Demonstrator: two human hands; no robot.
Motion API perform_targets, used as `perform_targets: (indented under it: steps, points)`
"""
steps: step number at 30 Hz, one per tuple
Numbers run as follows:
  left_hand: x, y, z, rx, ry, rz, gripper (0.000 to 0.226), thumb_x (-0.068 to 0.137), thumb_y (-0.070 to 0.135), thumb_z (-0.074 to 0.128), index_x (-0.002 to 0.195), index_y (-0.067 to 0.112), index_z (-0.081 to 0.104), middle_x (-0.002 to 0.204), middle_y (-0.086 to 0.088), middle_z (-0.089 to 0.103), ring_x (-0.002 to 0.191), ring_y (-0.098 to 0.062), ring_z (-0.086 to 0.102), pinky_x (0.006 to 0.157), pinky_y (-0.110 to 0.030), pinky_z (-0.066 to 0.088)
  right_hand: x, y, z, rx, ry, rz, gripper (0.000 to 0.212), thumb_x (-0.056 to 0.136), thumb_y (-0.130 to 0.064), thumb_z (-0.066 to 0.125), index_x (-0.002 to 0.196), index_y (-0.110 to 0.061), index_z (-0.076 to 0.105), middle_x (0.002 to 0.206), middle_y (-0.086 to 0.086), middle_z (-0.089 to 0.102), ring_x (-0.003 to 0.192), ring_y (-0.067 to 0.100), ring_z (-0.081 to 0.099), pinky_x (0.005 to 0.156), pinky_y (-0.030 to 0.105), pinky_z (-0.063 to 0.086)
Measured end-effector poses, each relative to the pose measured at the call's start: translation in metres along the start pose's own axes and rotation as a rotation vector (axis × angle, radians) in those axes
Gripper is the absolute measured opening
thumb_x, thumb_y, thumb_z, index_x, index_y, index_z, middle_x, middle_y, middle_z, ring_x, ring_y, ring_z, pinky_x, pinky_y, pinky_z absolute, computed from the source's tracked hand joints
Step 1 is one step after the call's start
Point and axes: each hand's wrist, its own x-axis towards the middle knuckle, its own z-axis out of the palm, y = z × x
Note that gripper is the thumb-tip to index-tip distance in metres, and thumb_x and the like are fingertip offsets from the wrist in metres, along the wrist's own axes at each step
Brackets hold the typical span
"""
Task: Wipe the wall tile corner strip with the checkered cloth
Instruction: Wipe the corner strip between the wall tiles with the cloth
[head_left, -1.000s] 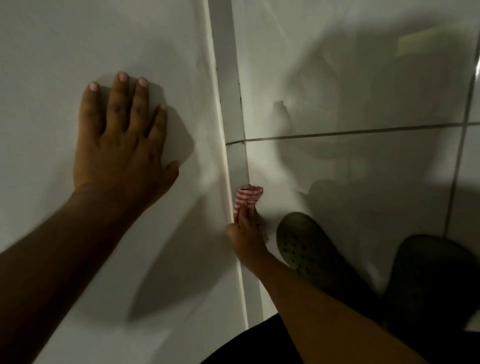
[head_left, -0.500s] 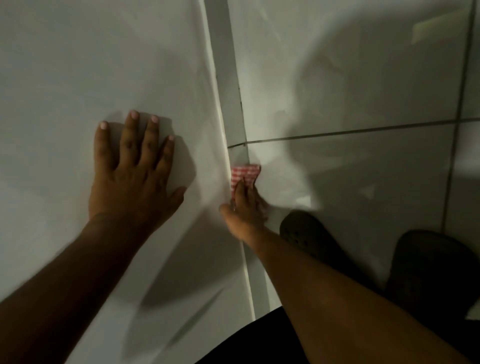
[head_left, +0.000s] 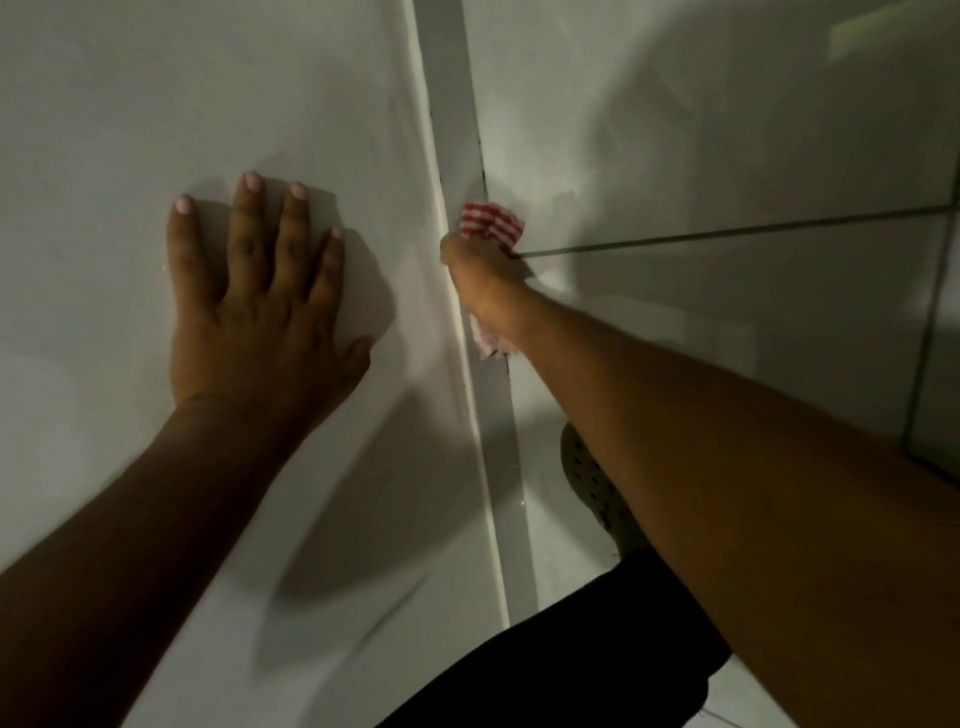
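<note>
- The right hand (head_left: 480, 270) was closed in a fist around the checkered cloth (head_left: 492, 224), and it pressed the cloth against the corner strip (head_left: 457, 140).
- The red and white cloth came out above the knuckles, where a bunched part lay on the strip and on the edge of the tile (head_left: 675, 156) to the right.
- A second, paler end of the cloth hung out below the wrist, also touching the strip.
- The grip of the right hand was clamped on the cloth; the fingers themselves were hidden behind the back of the hand.
- The hand was just beside the dark grout line (head_left: 727, 236) that ran to the right from the strip.
- The left hand (head_left: 260, 306) lay flat on the white wall panel (head_left: 156, 104), left of the strip, with the fingers spread and straight, and it held nothing.
- The two hands were apart, with the edge of the panel between them.
- Below the right forearm, a dark green perforated shoe (head_left: 592, 483) stood on the floor near the bottom of the strip.
</note>
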Motion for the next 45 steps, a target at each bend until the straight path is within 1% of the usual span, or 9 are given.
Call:
perform_targets:
  steps: [4,10,15,21,26,33,38,41,45]
  points:
    - [0.008,0.011,0.006,0.057,0.031,-0.028,0.094,0.082,0.074,0.021,0.158,0.019,0.013,0.167,-0.016,0.003,0.153,-0.043,-0.007,0.117,-0.07,0.003,0.006,-0.003,0.007,-0.076,-0.012,0.061,0.072,0.078,-0.052,0.044,0.141,-0.018,0.038,0.146,0.018,0.041,0.127,0.036,0.044,0.11,0.049,0.033]
    - [0.015,0.021,0.017,0.109,0.095,-0.043,0.096,0.08,0.074,0.019,0.159,0.02,0.009,0.167,-0.017,0.003,0.153,-0.043,-0.006,0.117,-0.07,0.014,0.004,-0.013,-0.004,-0.291,0.047,-0.333,0.078,0.084,-0.053,0.028,0.154,-0.025,0.006,0.165,0.01,0.003,0.149,0.031,0.013,0.119,0.049,0.01]
    - [0.018,0.024,0.017,0.087,0.097,-0.046,0.095,0.08,0.075,0.022,0.159,0.023,0.007,0.168,-0.014,0.002,0.154,-0.041,-0.006,0.119,-0.069,0.01,0.034,-0.068,-0.021,-0.19,0.08,-0.432,0.084,0.081,-0.052,0.034,0.153,-0.022,0.004,0.163,0.009,0.014,0.145,0.031,0.024,0.115,0.053,0.021]
    - [0.024,0.006,0.007,0.114,0.068,0.004,0.094,0.081,0.076,0.016,0.159,0.024,0.008,0.168,-0.013,0.001,0.154,-0.04,-0.005,0.117,-0.068,0.0,-0.027,0.064,0.007,-0.31,-0.001,-0.28,0.068,0.092,-0.038,0.026,0.153,-0.029,-0.004,0.166,-0.001,-0.006,0.152,0.018,0.0,0.123,0.044,0.0]
    - [0.025,-0.005,0.003,0.088,0.049,0.026,0.093,0.083,0.074,0.013,0.159,0.022,0.001,0.168,-0.014,-0.006,0.154,-0.04,-0.01,0.115,-0.065,-0.014,-0.094,0.157,0.037,-0.235,-0.079,-0.077,0.034,0.079,-0.023,0.072,0.111,-0.014,0.066,0.142,0.032,0.047,0.131,0.049,0.045,0.104,0.054,0.044]
    - [0.032,-0.005,-0.003,0.049,0.034,0.008,0.091,0.085,0.072,0.013,0.159,0.019,0.003,0.168,-0.016,-0.004,0.153,-0.042,-0.008,0.115,-0.066,-0.012,-0.042,0.039,0.026,-0.293,0.176,-0.281,0.069,0.091,-0.041,0.027,0.15,-0.04,-0.009,0.162,-0.007,-0.021,0.15,0.018,-0.003,0.118,0.049,0.003]
    - [0.051,0.006,-0.006,-0.003,0.056,-0.049,0.088,0.086,0.069,0.022,0.158,0.022,0.01,0.168,-0.015,-0.001,0.154,-0.04,-0.006,0.114,-0.063,-0.018,0.043,-0.087,-0.023,-0.299,0.082,-0.304,0.067,0.093,-0.041,0.03,0.154,-0.027,0.005,0.164,0.007,0.014,0.145,0.032,0.027,0.119,0.047,0.018]
    - [0.066,0.013,-0.011,-0.138,0.072,-0.085,0.07,0.094,0.049,0.027,0.157,0.018,0.021,0.168,-0.015,0.004,0.155,-0.039,-0.004,0.117,-0.057,-0.014,0.043,-0.093,-0.037,-0.375,0.134,-0.405,0.055,0.094,-0.032,0.045,0.147,-0.02,0.034,0.135,0.014,0.057,0.12,0.034,0.056,0.104,0.043,0.044]
    - [0.084,0.012,-0.014,-0.45,0.202,-0.087,0.06,0.092,0.021,0.022,0.145,0.002,0.043,0.161,-0.024,0.027,0.152,-0.041,0.017,0.124,-0.051,0.005,-0.001,-0.039,-0.022,-0.521,0.248,-0.531,0.042,0.094,-0.018,0.047,0.135,-0.014,0.048,0.123,0.021,0.063,0.105,0.041,0.062,0.083,0.038,0.049]
